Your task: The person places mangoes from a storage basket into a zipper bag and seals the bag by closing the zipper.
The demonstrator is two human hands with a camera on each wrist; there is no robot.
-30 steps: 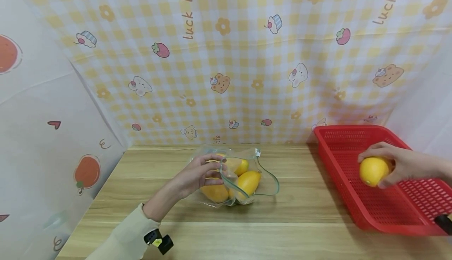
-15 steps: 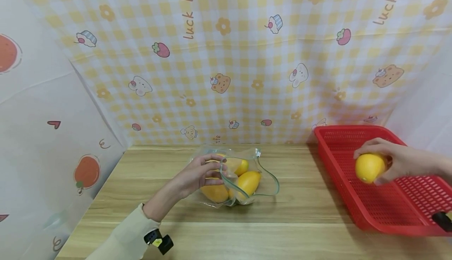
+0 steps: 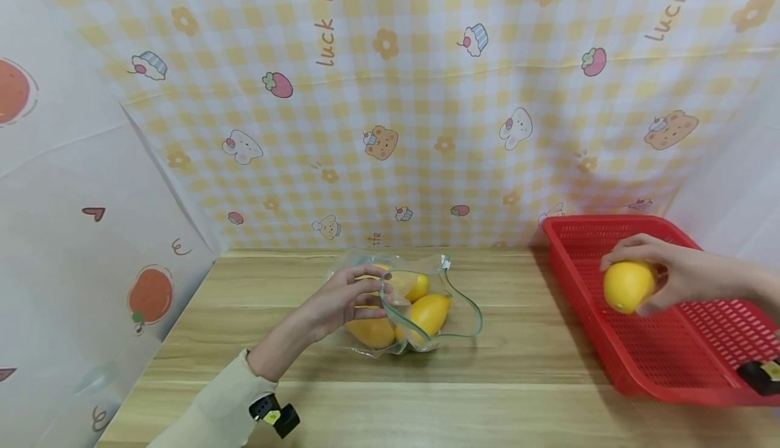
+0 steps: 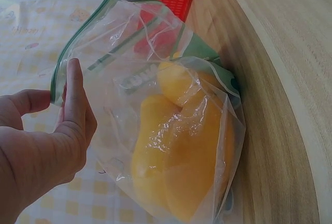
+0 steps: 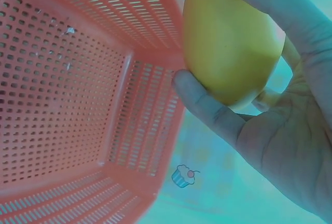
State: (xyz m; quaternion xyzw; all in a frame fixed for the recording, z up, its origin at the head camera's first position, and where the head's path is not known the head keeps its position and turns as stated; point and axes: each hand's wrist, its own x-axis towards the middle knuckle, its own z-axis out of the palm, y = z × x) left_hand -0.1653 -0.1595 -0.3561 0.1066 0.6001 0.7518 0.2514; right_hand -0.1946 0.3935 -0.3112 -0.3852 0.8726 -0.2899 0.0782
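My right hand (image 3: 676, 275) grips a yellow mango (image 3: 629, 287) above the red basket, fingers over its top and thumb below. The right wrist view shows the mango (image 5: 233, 42) large, between fingers and thumb. My left hand (image 3: 341, 302) holds the rim of a clear zip bag (image 3: 461, 319) with a green seal line; its fingertips show through the plastic. In the left wrist view the bag's green rim runs between thumb and finger of the left hand (image 4: 46, 136). Several yellow mangoes (image 3: 429, 314) lie inside the bag, its mouth spread toward the right.
The red perforated basket (image 3: 594, 312) stands at the right of the wooden table (image 3: 487, 407), its floor bare where visible. A yellow checked cloth (image 3: 414, 164) hangs behind the table, and a white printed sheet (image 3: 110, 265) hangs on the left.
My right hand has moved left and slightly up with the mango, toward the basket's left side. The left hand and the bag have stayed in place.
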